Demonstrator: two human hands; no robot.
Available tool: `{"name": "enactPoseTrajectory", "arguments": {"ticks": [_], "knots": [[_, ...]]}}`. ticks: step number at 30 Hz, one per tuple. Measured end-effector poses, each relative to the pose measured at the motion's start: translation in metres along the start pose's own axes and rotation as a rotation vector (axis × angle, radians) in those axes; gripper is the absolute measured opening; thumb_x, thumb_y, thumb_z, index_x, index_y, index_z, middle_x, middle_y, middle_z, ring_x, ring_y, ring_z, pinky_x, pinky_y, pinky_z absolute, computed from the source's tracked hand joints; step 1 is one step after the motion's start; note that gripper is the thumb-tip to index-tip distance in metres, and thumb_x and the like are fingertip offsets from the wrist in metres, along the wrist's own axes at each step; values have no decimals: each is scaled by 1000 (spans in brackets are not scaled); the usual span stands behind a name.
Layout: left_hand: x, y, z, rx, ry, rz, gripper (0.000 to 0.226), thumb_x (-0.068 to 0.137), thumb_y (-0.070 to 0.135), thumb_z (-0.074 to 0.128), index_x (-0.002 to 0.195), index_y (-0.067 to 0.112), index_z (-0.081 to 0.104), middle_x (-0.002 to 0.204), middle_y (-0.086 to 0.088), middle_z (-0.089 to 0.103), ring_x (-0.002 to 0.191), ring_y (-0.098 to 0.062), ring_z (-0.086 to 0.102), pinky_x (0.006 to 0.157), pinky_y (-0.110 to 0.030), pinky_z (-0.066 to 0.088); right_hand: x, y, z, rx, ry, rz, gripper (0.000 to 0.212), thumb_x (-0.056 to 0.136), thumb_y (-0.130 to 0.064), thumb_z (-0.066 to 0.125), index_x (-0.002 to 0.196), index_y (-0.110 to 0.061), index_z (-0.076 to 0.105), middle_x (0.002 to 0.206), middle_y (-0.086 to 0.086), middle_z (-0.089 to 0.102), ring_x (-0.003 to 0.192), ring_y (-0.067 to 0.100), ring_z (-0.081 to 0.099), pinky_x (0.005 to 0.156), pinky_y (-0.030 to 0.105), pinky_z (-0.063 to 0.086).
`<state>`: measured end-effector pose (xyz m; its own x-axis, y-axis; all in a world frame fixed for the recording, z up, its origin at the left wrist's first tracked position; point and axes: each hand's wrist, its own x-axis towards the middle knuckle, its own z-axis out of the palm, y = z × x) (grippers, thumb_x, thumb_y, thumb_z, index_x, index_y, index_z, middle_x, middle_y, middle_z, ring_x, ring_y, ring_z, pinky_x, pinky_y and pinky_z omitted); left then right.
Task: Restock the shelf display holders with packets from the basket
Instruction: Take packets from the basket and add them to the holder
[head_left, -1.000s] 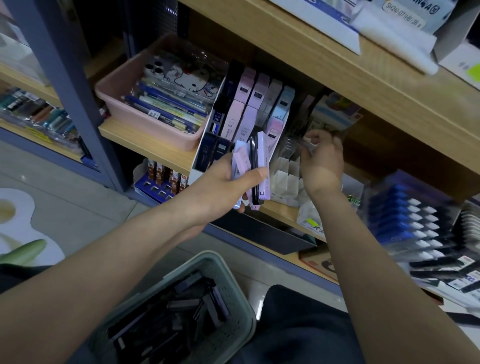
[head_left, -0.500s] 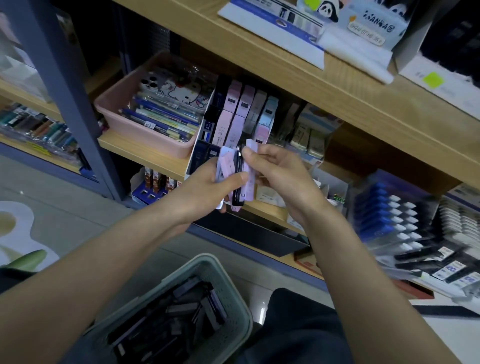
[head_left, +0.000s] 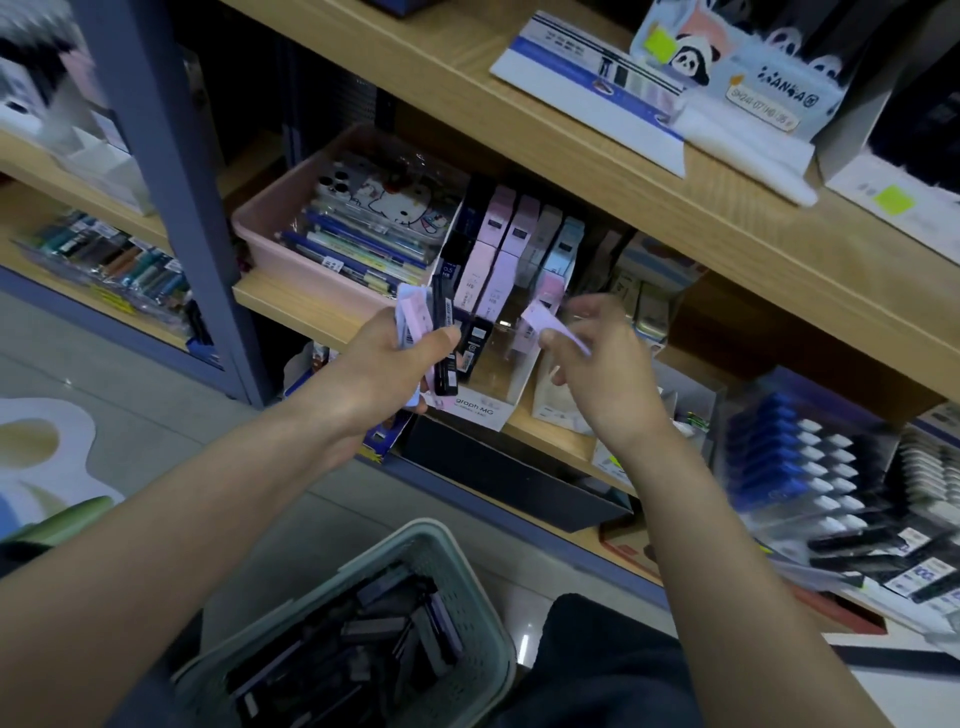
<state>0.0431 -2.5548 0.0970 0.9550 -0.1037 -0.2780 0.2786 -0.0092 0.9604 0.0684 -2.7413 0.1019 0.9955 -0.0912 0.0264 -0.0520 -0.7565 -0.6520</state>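
Pulling pink packet (head_left: 546, 318) off stack (head_left: 421, 325)

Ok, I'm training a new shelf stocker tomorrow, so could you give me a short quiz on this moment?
1. True or false: the left hand grips several packets at once.
2. What colour is the single packet pinched by the right hand? A black, B lilac, C green.
3. Fill in: the pink tray sits on the shelf to the ___ of the white display holder.

Key: 1 true; 2 B; 3 left.
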Motion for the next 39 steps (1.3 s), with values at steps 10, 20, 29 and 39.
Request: {"name": "enactPoseTrajectory", "arguments": {"ticks": [10, 20, 29, 39], "knots": [[1, -4, -6, 5, -3, -46, 18, 96, 28, 48, 106, 13, 52, 78, 1, 56, 65, -10, 54, 47, -11, 45, 9, -7, 0, -190, 249, -174, 23, 87, -17, 65, 107, -13, 54, 81, -11, 50, 79, 12, 55, 67, 25, 43], [-5, -3, -1, -10, -51, -65, 13, 96, 27, 49, 105, 20, 55, 96, -5, 66, 83, -20, 62, 67, -25, 51, 20, -2, 13, -65, 156, -204, 22, 98, -10, 43, 112, -17, 58, 100, -8, 49, 84, -5, 43, 75, 16, 38], [-4, -5, 3, -51, -131, -93, 9, 96, 28, 47, 96, 23, 56, 87, -2, 69, 79, -19, 67, 70, -24, 54, 22, -3, 8, -230, 265, -334, 5, 92, -9, 54, 95, -7, 58, 93, 2, 54, 89, 16, 52, 73, 34, 44], [-3, -6, 5, -9, -145, -96, 12, 96, 29, 47, 100, 23, 56, 93, -5, 68, 84, -18, 66, 68, -23, 51, 26, 5, 17, -259, 247, -298, 16, 89, -14, 61, 104, -10, 64, 108, 5, 53, 95, 16, 53, 81, 38, 51]]}}
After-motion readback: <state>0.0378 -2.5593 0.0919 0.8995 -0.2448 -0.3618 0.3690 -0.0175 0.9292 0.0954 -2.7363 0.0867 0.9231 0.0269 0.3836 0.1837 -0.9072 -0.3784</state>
